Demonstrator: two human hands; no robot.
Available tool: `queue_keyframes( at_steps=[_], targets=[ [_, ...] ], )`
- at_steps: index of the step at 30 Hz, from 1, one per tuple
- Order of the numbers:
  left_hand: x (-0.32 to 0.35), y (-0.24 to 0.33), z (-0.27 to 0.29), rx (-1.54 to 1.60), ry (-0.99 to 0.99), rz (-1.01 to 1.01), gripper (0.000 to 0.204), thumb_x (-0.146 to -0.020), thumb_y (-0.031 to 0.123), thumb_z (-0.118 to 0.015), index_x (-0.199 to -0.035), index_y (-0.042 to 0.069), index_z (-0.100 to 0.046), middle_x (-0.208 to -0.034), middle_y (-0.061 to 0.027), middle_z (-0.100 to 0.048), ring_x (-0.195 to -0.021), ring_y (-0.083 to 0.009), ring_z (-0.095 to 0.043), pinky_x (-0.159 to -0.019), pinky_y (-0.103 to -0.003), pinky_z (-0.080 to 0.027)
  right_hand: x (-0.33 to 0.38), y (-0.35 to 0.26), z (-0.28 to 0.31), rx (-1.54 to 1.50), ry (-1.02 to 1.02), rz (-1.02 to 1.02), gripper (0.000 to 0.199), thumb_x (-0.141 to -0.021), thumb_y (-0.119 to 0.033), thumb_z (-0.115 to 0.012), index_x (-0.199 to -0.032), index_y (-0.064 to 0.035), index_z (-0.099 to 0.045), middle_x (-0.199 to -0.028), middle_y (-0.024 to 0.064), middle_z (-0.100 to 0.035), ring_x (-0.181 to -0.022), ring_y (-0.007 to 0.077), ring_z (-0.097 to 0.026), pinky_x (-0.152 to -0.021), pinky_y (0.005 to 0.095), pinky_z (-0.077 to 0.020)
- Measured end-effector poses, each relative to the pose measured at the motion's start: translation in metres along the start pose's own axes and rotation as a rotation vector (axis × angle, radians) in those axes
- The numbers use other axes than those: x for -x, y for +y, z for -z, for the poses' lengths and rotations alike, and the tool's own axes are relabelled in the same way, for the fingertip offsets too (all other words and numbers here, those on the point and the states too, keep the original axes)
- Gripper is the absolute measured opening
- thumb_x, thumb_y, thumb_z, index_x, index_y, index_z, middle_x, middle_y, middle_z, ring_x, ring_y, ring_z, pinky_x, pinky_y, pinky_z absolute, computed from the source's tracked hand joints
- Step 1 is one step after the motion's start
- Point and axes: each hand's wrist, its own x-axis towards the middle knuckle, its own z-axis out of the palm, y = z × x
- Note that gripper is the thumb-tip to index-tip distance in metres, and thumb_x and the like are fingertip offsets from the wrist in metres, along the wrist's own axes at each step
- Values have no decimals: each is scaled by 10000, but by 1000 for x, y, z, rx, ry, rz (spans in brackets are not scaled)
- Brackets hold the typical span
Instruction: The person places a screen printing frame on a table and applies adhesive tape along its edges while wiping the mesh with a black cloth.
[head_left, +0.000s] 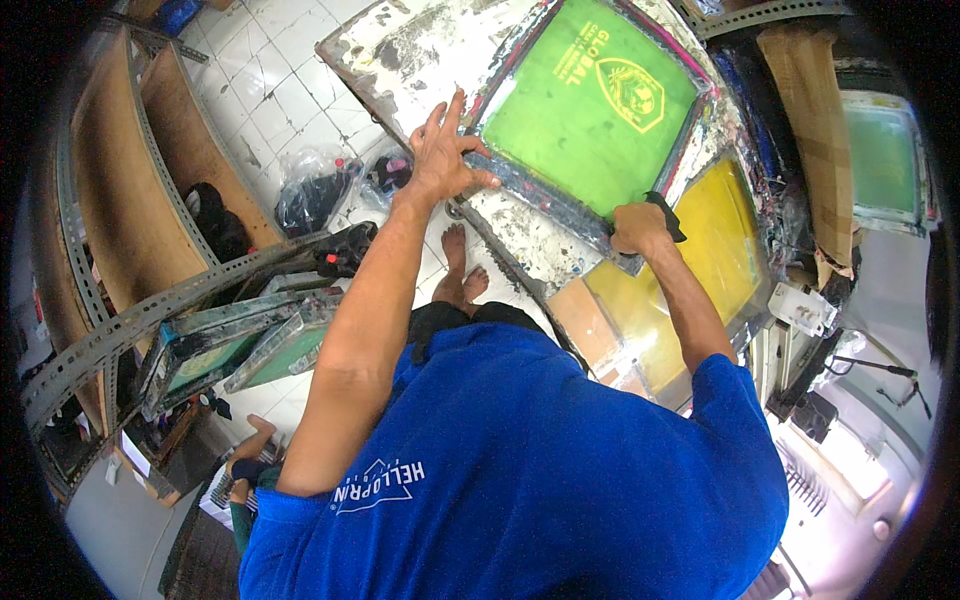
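Note:
A silk-screen frame with bright green mesh and a yellow crest and lettering lies tilted on a paint-stained table. My left hand rests at its left corner, fingers spread, thumb and fingertips along the frame's edge. Near the frame's lower right corner, my right hand is closed round a dark object; its black end sticks out past my fist, and its kind does not show. Under that hand lies a yellow sheet or screen with a glossy clear surface.
Left of me stands a metal rack holding several screen frames, beside wooden shelves. Plastic bags lie on the tiled floor. A brown cardboard piece and another green screen stand at the right. Another person's leg shows lower left.

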Motion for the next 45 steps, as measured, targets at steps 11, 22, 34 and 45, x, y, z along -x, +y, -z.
queue_keyframes(
  at_steps=[11,22,34,45],
  targets=[
    [-1,1,-1,-16,3,3,460,-461,444,-932,-847,234,-798,-1633,-130,-207,-1464,-393,-202,-1140,-566,-170,-12,24,-11,-463,349,196,289,-675,-144,-674,-940,-71,-761,-909,239,-700,-871,423,-680,-770,489,-537],
    [1,-3,0,46,33,-21,472,-446,425,-939,-841,212,-795,-1624,-131,-235,-1469,-390,-203,-1144,-555,-169,0,20,-34,-26,465,153,144,-615,-78,-698,-743,-16,-717,-790,215,-696,-767,386,-701,-708,460,-566],
    [0,-2,2,51,18,4,496,-407,436,-938,-813,195,-785,-1626,-122,-236,-1473,-389,-193,-1141,-559,-155,-14,42,-26,-105,347,352,160,-565,-57,-637,-722,-42,-668,-790,206,-659,-820,412,-656,-706,487,-521],
    [0,-12,-10,39,93,-36,732,-389,525,-914,-990,190,-664,-1612,-163,-247,-1454,-422,-226,-1116,-576,-186,-30,22,-15,-452,454,514,190,-583,-2,-603,-765,-17,-657,-818,171,-591,-805,412,-603,-676,472,-468]
  ],
)
